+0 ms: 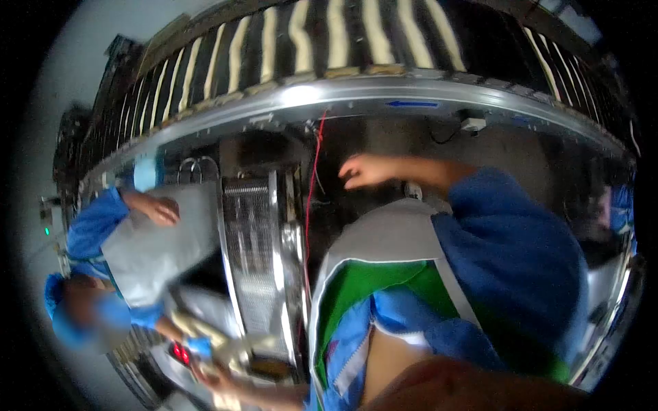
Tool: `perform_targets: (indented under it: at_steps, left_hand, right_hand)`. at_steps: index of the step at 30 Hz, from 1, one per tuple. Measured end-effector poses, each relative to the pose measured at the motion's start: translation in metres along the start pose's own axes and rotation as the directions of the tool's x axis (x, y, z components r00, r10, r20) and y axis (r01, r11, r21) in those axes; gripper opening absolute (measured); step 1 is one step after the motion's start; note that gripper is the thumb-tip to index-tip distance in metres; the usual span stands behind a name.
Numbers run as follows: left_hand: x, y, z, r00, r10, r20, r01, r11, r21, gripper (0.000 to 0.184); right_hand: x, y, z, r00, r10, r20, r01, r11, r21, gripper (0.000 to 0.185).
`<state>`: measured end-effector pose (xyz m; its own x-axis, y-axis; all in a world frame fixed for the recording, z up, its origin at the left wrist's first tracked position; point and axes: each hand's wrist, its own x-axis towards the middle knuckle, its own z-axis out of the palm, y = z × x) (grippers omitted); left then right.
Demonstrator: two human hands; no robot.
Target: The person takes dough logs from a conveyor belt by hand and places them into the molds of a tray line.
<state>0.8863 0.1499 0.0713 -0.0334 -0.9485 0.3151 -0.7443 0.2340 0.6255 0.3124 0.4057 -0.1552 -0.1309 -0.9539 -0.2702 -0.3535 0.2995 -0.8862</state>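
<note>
Closest to us is our own grey apron (384,229). Down to our left, the pale strips (199,327) lie just beside our left hand (214,378). They look like dough to us, so we'd guess soft, fairly light, maybe a bit tacky, and easy to stretch or dent. We'd support one from below at a couple of spots along its length instead of pinching an end. That left hand is pretty blurry, so honestly we can't tell how far the fingers are parted or whether they grip a strip or only touch it.

Our right hand (367,170) is reached out ahead, fingers loosely bent with the thumb a little apart, and we see nothing in it. The red cord (313,185) hangs near it, not touching.

Off to the left, past the mesh rack (250,226), there's a co-worker (157,253), one hand by their apron, the other, with something blue on it, close to our left hand.

Farthest out, behind a shiny rail (343,89), more pale lengths (336,34) lie in spaced rows on a dark conveyor (480,44).
</note>
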Motion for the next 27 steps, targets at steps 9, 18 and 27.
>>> perform_targets:
  at_steps: [9,18,27]
  left_hand:
    - [-0.138,0.352,0.163,0.877,0.478,-0.056,-0.29,0.432,-0.854,0.069]
    - [-0.312,0.525,0.347,0.251,0.918,0.308,-0.049,0.33,-0.943,0.039]
    - [-0.435,0.6,0.466,-0.003,0.939,0.344,-0.631,0.265,-0.729,0.047]
  right_hand:
    - [-0.068,-0.088,-0.105,0.967,-0.242,0.077,-0.055,0.1,0.994,0.057]
    - [-0.232,0.029,-0.328,0.654,0.308,-0.692,0.596,0.355,0.721,0.029]
    - [-0.252,0.136,-0.421,0.244,0.209,-0.947,-0.566,0.824,0.036,0.059]
